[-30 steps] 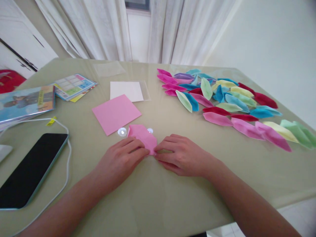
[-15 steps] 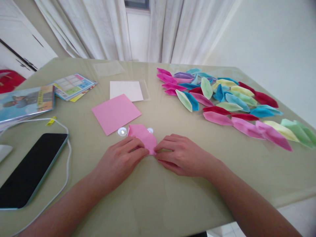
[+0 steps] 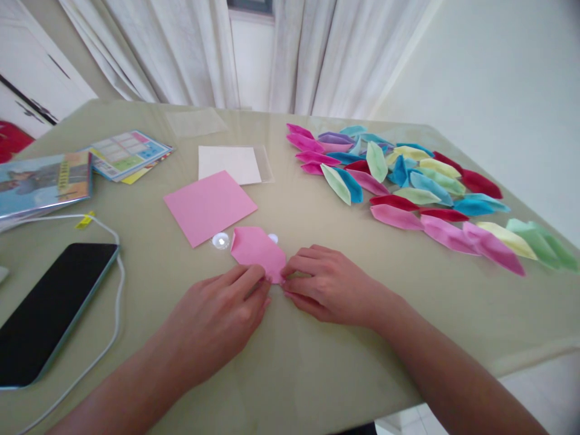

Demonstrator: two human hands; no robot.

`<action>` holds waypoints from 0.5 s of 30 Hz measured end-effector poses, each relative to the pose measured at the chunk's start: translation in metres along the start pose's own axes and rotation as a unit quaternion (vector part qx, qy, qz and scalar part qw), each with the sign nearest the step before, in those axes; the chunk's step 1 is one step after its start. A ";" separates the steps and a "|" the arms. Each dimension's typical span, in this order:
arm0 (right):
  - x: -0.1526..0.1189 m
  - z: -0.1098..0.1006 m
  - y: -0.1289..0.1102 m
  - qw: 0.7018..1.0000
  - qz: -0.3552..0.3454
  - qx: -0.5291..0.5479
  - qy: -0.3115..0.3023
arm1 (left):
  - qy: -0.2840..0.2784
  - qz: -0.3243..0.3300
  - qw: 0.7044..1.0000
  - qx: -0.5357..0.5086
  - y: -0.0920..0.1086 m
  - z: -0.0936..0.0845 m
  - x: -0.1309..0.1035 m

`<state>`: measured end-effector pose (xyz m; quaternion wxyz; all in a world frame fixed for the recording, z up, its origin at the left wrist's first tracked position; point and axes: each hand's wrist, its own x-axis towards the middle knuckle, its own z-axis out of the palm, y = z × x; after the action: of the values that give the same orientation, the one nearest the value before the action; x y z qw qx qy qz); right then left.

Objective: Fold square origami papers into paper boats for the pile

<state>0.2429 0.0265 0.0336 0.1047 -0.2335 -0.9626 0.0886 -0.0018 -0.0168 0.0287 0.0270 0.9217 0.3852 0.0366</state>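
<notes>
A partly folded sheet of pink origami paper (image 3: 257, 246) lies on the table in front of me, its corners turned in. My left hand (image 3: 226, 311) pinches its near edge with thumb and index finger. At the near right corner, the closed fingertips of my right hand (image 3: 324, 284) grip the same sheet, close beside the left fingertips. The folds under the fingertips are hidden. Just beyond, a flat pink square of paper (image 3: 211, 206) overlaps a white paper stack (image 3: 229, 164) in a clear sleeve.
Many folded paper pieces (image 3: 399, 196) in several colours spread over the right side of the table (image 3: 290, 374). To the left lie a black-screened phone (image 3: 57, 308), a white cable (image 3: 118, 302), a book (image 3: 45, 184) and printed cards (image 3: 131, 156). Bright light spots (image 3: 220, 241) show near the pink paper.
My left hand has slid down toward the near edge of the folded paper, uncovering more of it. The right hand stays at its corner. The whole view has shifted slightly.
</notes>
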 end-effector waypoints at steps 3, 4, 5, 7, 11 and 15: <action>0.000 -0.001 0.002 1.000 -0.007 0.016 0.004 | -0.010 0.015 1.000 0.011 0.001 0.000 -0.001; -0.001 -0.001 0.002 1.000 -0.010 0.020 0.007 | -0.011 0.018 1.000 0.012 0.001 0.001 -0.002; -0.001 -0.001 0.003 1.000 -0.013 0.021 0.008 | -0.010 0.020 1.000 0.011 0.001 0.001 -0.002; 0.000 -0.001 0.003 1.000 -0.014 0.014 0.005 | -0.006 0.019 1.000 0.007 0.000 0.002 -0.003; 0.000 0.000 0.002 1.000 -0.007 -0.009 -0.007 | 0.012 0.019 1.000 -0.004 -0.004 0.004 -0.004; 0.001 0.000 0.000 1.000 -0.005 -0.022 -0.009 | 0.036 0.025 0.999 -0.024 -0.010 0.005 -0.004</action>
<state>0.2424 0.0268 0.0337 0.0913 -0.2298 -0.9665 0.0692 -0.0112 -0.0129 0.0223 0.0341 0.9283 0.3615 0.0794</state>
